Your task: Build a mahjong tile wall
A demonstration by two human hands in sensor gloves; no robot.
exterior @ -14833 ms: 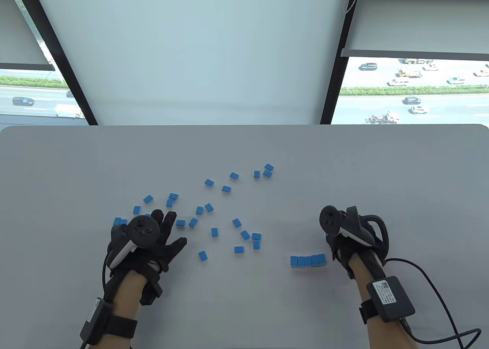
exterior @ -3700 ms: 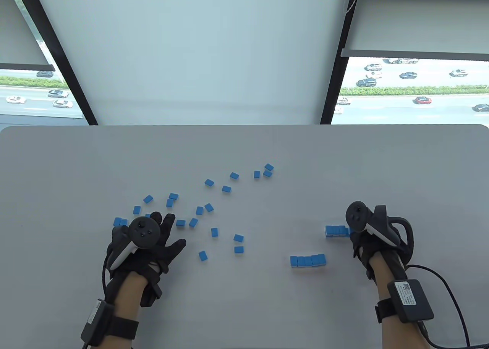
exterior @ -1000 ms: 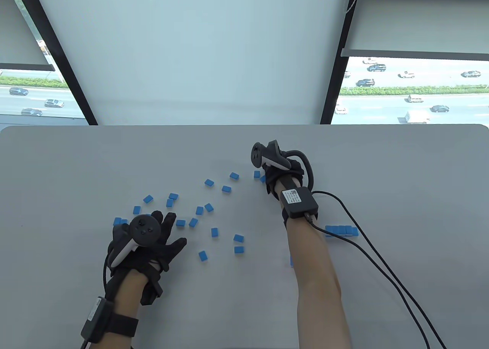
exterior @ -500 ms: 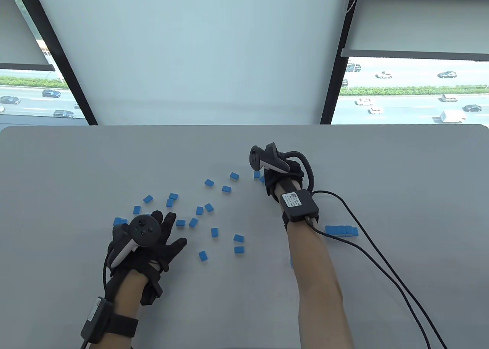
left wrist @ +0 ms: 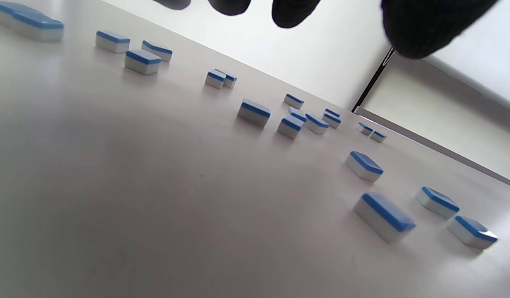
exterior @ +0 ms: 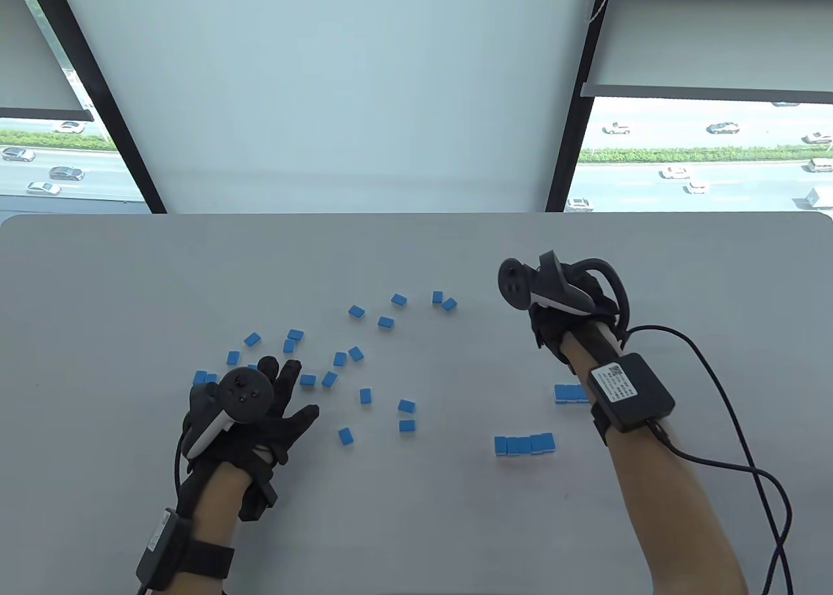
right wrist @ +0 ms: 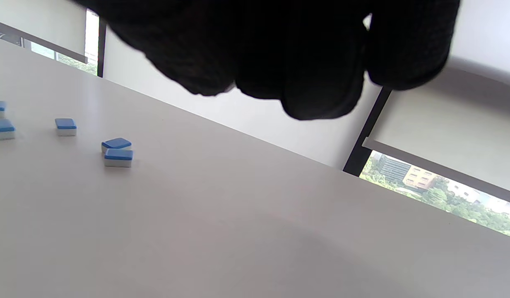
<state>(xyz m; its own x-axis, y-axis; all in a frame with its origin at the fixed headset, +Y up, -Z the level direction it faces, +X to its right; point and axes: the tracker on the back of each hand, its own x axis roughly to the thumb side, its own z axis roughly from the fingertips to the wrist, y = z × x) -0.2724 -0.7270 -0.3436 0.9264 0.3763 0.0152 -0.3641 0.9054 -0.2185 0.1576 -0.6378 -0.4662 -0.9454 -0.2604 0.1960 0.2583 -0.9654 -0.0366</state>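
Blue-backed mahjong tiles lie on the grey table (exterior: pixel 416 250). A short row of tiles (exterior: pixel 524 444) stands at the near right. A second row (exterior: pixel 570 393) lies behind it, partly hidden by my right wrist. Several loose tiles (exterior: pixel 364 396) are scattered at centre-left. My right hand (exterior: pixel 550 318) hovers above the table right of a pair of tiles (exterior: pixel 443 300). In the right wrist view its fingers (right wrist: pixel 300 62) are curled tightly together; a tile inside them is hidden. My left hand (exterior: pixel 280 387) rests flat among the loose tiles, fingers spread.
The left wrist view shows loose tiles (left wrist: pixel 384 216) on the table ahead of my left fingertips (left wrist: pixel 296 10). The right wrist view shows the pair of tiles (right wrist: pixel 117 152) at the left. A cable (exterior: pixel 722 387) trails from my right wrist. Windows stand behind the table's far edge.
My right hand reached to the far group of three tiles, closed there, and has moved away to the right. Only two tiles are left in that group. The left hand has not moved.
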